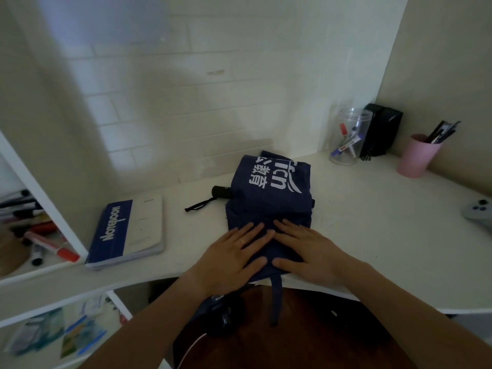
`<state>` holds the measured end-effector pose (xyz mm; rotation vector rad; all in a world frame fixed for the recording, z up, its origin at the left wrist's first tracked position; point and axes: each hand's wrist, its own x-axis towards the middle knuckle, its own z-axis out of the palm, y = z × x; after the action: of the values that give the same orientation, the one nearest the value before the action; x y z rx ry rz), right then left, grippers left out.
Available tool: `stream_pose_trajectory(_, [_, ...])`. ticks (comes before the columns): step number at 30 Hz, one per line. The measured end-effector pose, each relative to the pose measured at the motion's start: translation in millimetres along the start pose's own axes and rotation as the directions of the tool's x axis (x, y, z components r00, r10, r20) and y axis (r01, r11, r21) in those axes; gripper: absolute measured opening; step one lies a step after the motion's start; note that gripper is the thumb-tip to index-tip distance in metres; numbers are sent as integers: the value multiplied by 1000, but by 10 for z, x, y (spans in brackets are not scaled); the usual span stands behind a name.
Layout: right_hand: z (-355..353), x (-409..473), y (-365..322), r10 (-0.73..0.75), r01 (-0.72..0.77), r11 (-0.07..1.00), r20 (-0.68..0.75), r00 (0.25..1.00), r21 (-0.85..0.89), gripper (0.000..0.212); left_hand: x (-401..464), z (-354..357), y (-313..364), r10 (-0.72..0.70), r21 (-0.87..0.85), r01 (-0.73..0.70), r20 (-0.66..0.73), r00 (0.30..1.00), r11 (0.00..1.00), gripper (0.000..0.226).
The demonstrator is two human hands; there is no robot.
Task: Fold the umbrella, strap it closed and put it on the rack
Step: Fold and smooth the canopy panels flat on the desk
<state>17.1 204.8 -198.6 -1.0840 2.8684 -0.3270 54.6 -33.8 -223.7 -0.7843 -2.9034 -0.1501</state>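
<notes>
The navy umbrella (269,198) lies collapsed on the white counter (372,235), its canopy spread in a loose, flattened bundle with white lettering facing up. I have both hands flat on the near end of the cloth: the left hand (234,258) and the right hand (310,253) rest side by side, index fingers almost touching, fingers (257,230) extended and slightly spread, pressing down and pinching nothing.

The black handle (221,192) projects from the left side of the canopy, its wrist loop (198,205) trailing on the counter. A narrow navy strap (275,299) hangs over the counter edge below my hands.

I judge the fabric thin, soft and somewhat slick, likely to spring out of its pleats once pressure is lifted; the ribs beneath should be stiff yet light. The whole thing probably weighs little. The firm holds are the handle and the rolled body around the shaft; the strap suits a fingertip pinch.

A notebook (127,233) lies well to the left, a pink cup (416,157) and a clear jar (347,137) at the back right. No rack is identifiable with certainty.
</notes>
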Motion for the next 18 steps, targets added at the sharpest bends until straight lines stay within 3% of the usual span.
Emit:
stream_pose_trajectory(2, [-163, 45, 2, 107, -53, 984, -325, 940, 170, 51, -22, 47, -34, -20, 2, 20, 12, 1000, 1000, 58])
stream_pose_trajectory(3, [-271, 110, 19, 239, -91, 950, -509, 827, 298, 41, -19, 43, -27, -17, 9, 17, 9, 1000, 1000, 59])
stream_pose_trajectory(4, [-406, 194, 40, 413, -126, 880, -606, 680, 458, 36, -17, 38, -21, -14, 15, 14, 11, 1000, 1000, 59])
stream_pose_trajectory(5, [-546, 295, 78, 594, -148, 755, -571, 567, 639, 38, -19, 36, -14, -11, 20, 11, 6, 1000, 1000, 59])
stream_pose_trajectory(6, [-674, 406, 132, 730, -159, 588, -436, 526, 793, 44, -21, 41, -10, -11, 24, 11, 2, 1000, 1000, 58])
stream_pose_trajectory(8, [-830, 605, 222, 792, -186, 335, -169, 587, 924, 55, -29, 44, -4, -17, 25, 17, 1, 1000, 1000, 58])
stream_pose_trajectory(10, [-875, 717, 257, 769, -214, 260, -68, 635, 942, 55, -34, 44, -5, -15, 27, 15, -16, 1000, 1000, 58])
stream_pose_trajectory(15, [-898, 544, 111, 685, -52, 112, -40, 728, 992, 32, -47, 69, 1, -3, 34, 5, -49, 999, 999, 57])
stream_pose_trajectory(18, [-841, 401, 87, 618, 15, 123, -89, 781, 992, 25, -57, 74, 5, 11, 47, -6, -109, 994, 999, 56])
